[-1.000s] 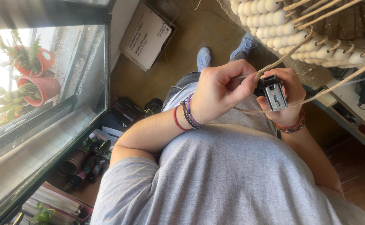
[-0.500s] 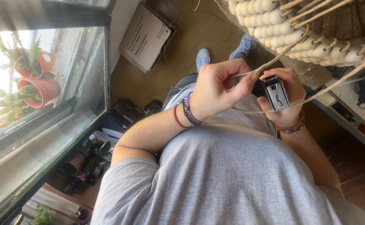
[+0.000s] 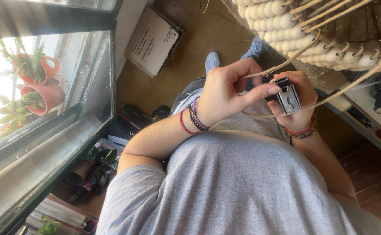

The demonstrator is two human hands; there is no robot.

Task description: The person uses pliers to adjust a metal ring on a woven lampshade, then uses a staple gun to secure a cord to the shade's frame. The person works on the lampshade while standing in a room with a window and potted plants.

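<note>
My left hand [image 3: 223,93], with bracelets at the wrist, pinches a thin pale cane strand [image 3: 286,61] between thumb and fingers; its index finger reaches across to the tool. My right hand [image 3: 303,117] grips a small black and silver tool [image 3: 288,98], held upright in front of my grey shirt. The strand runs up to a woven basket piece [image 3: 312,26] with rows of cream beads at the top right. A second strand [image 3: 355,85] passes behind the tool towards the right.
A cardboard box [image 3: 153,39] lies on the brown floor beyond my blue shoes [image 3: 212,61]. Terracotta pots with cacti [image 3: 42,93] stand outside the window at left. Bottles [image 3: 86,174] and stacked books [image 3: 64,213] sit under it. A white shelf [image 3: 364,117] is at right.
My left index finger has stretched out towards the tool while the hand keeps its pinch on the strand. My right hand and the tool have barely moved.
</note>
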